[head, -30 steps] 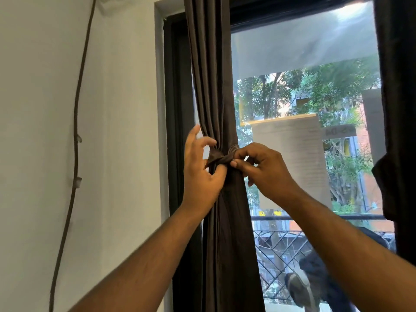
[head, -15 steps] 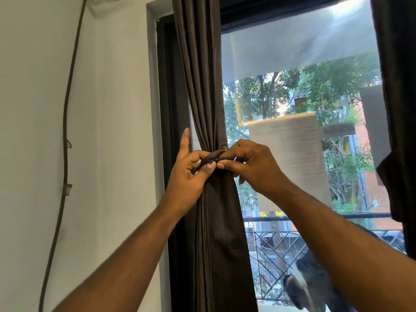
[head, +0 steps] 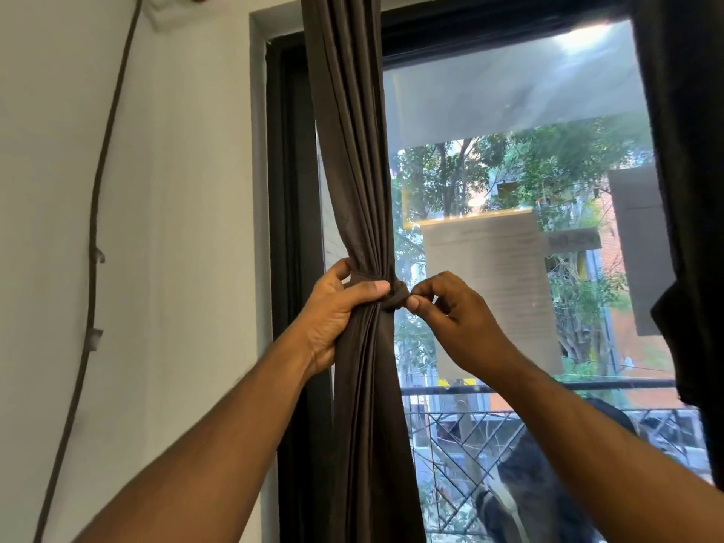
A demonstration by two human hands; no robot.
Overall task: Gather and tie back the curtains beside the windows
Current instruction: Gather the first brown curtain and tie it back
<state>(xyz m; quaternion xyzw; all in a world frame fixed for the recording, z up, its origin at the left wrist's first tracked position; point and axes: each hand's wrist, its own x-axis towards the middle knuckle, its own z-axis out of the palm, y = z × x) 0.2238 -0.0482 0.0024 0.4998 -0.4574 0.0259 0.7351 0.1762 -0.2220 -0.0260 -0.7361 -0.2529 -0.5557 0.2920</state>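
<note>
The brown curtain [head: 352, 170] hangs gathered into a narrow bundle at the left edge of the window [head: 509, 111], just beside the dark frame [head: 290, 229], and a band of the same cloth, the tie [head: 372, 277], now runs round its waist. Half a second ago both hands were bunched together over the front of the bundle, fingers working at the band; now they have drawn apart and a small knot [head: 396, 297] shows on the right side of the bundle. The left hand [head: 337, 311] is clamped around the curtain just under the tie, thumb pressed flat across the front folds. The right hand [head: 450, 311] has its thumb and forefinger pinched together at the knot's right edge, seemingly on its end, though the cloth between them is too small to make out. That suggests the knot is formed and is being snugged, so this curtain is nearly done. A second dark curtain [head: 689, 190] at the far right hangs loose and appears untied.
</note>
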